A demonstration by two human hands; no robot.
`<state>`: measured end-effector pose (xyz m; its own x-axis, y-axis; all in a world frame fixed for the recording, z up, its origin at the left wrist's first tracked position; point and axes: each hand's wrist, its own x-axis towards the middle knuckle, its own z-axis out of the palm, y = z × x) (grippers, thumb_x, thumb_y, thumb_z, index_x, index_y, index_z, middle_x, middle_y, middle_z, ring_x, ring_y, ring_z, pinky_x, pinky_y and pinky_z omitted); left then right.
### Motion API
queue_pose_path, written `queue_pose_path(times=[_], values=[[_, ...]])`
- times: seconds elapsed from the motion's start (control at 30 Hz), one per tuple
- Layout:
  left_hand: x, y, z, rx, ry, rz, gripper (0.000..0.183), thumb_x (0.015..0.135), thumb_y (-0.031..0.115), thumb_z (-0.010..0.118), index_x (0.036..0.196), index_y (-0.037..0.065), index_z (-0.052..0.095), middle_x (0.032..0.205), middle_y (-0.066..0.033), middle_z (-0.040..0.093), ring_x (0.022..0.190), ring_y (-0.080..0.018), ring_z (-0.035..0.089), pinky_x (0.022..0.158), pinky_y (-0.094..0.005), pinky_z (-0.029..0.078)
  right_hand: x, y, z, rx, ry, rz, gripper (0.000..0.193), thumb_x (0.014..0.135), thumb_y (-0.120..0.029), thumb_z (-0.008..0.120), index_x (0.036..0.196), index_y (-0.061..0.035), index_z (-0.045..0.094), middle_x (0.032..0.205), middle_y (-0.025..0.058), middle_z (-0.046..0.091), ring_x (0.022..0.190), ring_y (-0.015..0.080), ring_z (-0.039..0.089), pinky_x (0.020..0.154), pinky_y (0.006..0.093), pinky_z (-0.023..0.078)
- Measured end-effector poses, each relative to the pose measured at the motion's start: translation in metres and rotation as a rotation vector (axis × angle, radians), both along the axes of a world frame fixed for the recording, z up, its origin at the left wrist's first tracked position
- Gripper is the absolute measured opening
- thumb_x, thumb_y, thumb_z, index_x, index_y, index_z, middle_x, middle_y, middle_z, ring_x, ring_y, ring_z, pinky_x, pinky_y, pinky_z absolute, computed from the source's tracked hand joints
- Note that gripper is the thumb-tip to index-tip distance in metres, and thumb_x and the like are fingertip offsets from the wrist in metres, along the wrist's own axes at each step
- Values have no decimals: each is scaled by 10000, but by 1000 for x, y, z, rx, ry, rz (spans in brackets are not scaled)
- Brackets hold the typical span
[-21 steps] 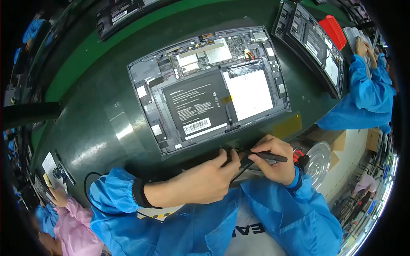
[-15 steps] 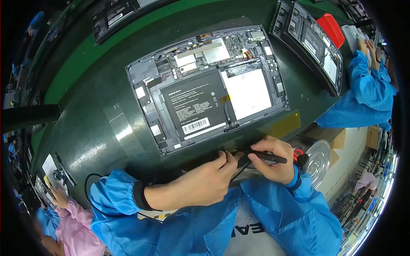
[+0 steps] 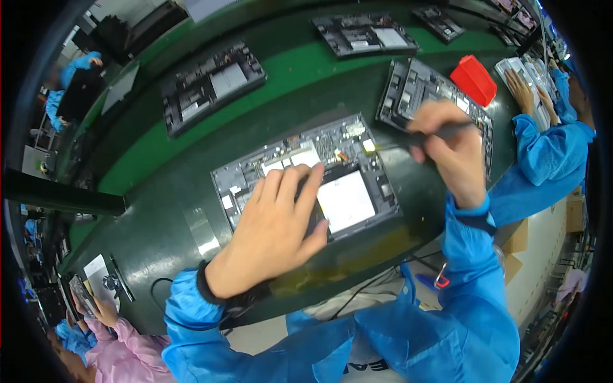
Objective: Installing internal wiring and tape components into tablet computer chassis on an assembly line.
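In front of me lies an opened device (image 3: 383, 210) like a tablet or thin laptop, its circuit board, black battery and white panel exposed. My left hand (image 3: 271, 220) rests over its left and middle part with fingers spread, covering most of the battery. My right hand (image 3: 447, 143), blurred, is closed around a slim dark tool (image 3: 418, 138) like tweezers. The thin tip points left to the upper right corner of the device, by a small yellow piece (image 3: 369, 146). Whether the tip grips that piece, I cannot tell.
Two similar opened devices (image 3: 399, 89) lean stacked at the right, beside a red bin (image 3: 474, 80). More stand along the green strip, such as one (image 3: 214, 86) at back left. Yellow film (image 3: 319, 274) lies at the front edge. Co-workers sit left and right.
My hands have parted from the table's front edge. The left is now over the device; the right has carried the dark tool up to its upper right corner. My view has shifted, showing more behind.
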<state>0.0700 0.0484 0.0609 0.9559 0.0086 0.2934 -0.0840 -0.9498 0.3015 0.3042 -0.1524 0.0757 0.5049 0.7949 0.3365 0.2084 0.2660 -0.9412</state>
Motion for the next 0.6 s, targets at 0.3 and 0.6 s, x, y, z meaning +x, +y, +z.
queue_pose_path(times=[0.3, 0.6], values=[[40, 9, -13, -203, 150, 24, 669, 885, 327, 753, 1487, 95, 574, 1340, -226, 504, 1131, -375, 471, 1020, -469, 413, 31, 87, -43, -122, 141, -7, 647, 1012, -123, 710, 1542, 11, 364, 957, 79, 715, 811, 120, 661, 715, 258, 527], [51, 27, -17, -166, 80, -176, 523, 913, 218, 711, 1410, 72, 636, 1386, -67, 603, 1144, -307, 522, 1002, -465, 428, 25, 89, -55, -151, 65, -75, 646, 1021, -91, 674, 1564, 57, 357, 888, 49, 666, 772, 76, 618, 691, 236, 507]])
